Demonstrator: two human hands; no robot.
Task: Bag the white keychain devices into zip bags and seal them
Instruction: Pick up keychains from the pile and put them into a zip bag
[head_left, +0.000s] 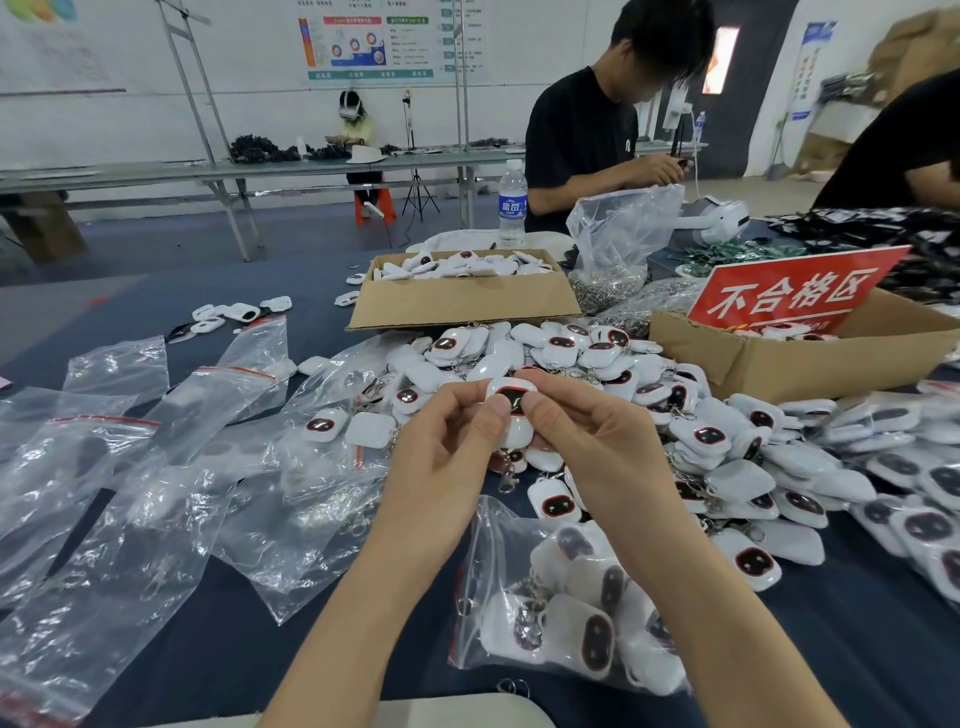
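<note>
— What have the hands got?
— One white rounded plastic keychain device (511, 402) with a dark, red-rimmed oval face, held up over the dark blue table (260, 649). The left hand (441, 447) and the right hand (587, 441) both pinch it with fingers curled, a thumb from each side pressed on the face. A metal key ring (506, 480) seems to dangle beneath it, though it's hard to separate from the ones lying under it

— So it isn't bagged?
— Not yet. The clear zip bag (561, 597), part-filled with the same devices, lies just below the wrists. I can't tell whether its mouth is open

— What could go wrong?
— It's only a fingertip grip, so the device could slip into the big loose heap (571, 358) of identical ones just behind and be lost among them. The ring could snag the bag's lip or lie across the zip track, and then the seal wouldn't close. The brown cardboard box (857, 364) with the red sign stands near on the right, so a good piece might land there by mistake

— And the spare bags?
— The empty clear zip bags (156, 467) with red strips lie overlapping on the left, and I'd guess pulling one would drag others along
</note>
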